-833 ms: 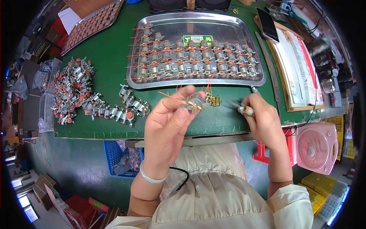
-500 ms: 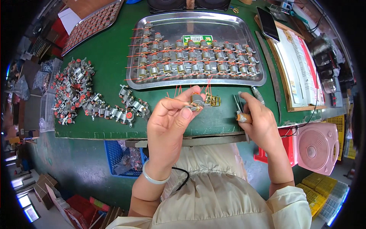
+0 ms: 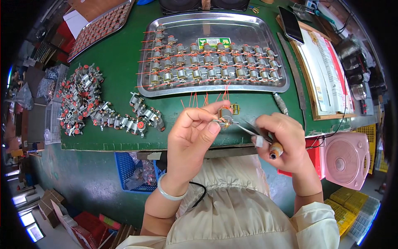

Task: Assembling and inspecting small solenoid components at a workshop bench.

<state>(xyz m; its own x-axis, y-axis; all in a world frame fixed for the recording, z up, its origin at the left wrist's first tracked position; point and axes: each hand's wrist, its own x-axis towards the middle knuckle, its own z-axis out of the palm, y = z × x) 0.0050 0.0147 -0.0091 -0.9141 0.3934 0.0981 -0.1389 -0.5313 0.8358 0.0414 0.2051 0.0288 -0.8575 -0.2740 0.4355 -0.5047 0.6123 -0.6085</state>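
Observation:
My left hand, wearing a pale bangle, pinches a small grey cylindrical part with a metal bracket, like a small motor or solenoid. It is held up above the table's front edge. My right hand is closed round a slim, pointed metal tool resembling tweezers, its tips close beside the part; whether they touch I cannot tell. A brown cylindrical handle also sticks out of that hand. Whether it belongs to the same tool is unclear. Behind my left hand, a brass-coloured frame and red wires lie on the table.
A metal tray holds rows of similar parts with red wires. A heap of parts lies left on the green table. A long flat blade, a phone and papers are right. Below stand a blue basket and pink fan.
My left hand has moved slightly right with the part. My right hand has turned, bringing the tool's tips leftward to the part; its brown handle now points toward me.

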